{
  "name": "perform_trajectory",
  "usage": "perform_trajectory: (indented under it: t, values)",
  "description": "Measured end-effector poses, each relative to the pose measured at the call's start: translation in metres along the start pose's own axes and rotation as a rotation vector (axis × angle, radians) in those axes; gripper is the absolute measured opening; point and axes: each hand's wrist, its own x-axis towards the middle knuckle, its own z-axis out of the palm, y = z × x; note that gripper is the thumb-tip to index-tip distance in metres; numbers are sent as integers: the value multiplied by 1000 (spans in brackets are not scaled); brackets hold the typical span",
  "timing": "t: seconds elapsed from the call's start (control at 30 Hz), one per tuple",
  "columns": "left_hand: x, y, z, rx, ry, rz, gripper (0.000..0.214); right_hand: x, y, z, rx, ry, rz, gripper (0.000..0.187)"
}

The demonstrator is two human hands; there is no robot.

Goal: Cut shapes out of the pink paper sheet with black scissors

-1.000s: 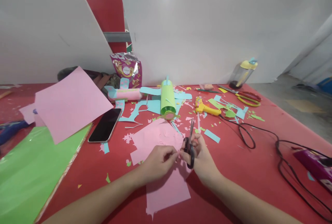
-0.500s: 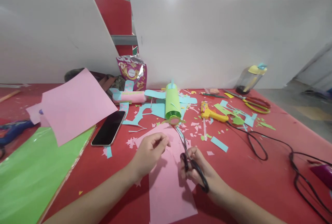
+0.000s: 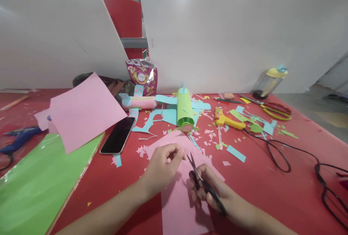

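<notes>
My right hand [image 3: 208,184] grips black-handled scissors [image 3: 193,164], fingers in the loops. Their blades are slightly apart and point at the fingertips of my left hand [image 3: 165,164]. That hand is closed in a pinch; what it holds is too small to make out. Beneath both hands lies a sheet of pink paper [image 3: 174,206] on the red table. Just beyond it lies a bottle wrapped in light green paper [image 3: 185,106], with light blue paper wings and a round pink piece on its near end.
Pink paper [image 3: 84,111] and a phone [image 3: 118,135] lie left, near a green packet [image 3: 46,177]. Behind are a pink paper-wrapped tube [image 3: 143,102] and snack bag [image 3: 143,77]. To the right lie a yellow glue gun [image 3: 228,120] with a trailing cord, paper scraps and large scissors [image 3: 274,108].
The scissors have come nearer to my left fingertips, and their blades have parted slightly. My left hand keeps its pinch. The whole view has shifted a little.
</notes>
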Motion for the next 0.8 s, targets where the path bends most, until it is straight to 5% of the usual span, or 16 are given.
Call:
perform_trajectory:
  t: [0.8]
  values:
    - [-8, 0, 10, 8, -35, -21, 24, -2, 8, 2, 35, 3, -8, 45]
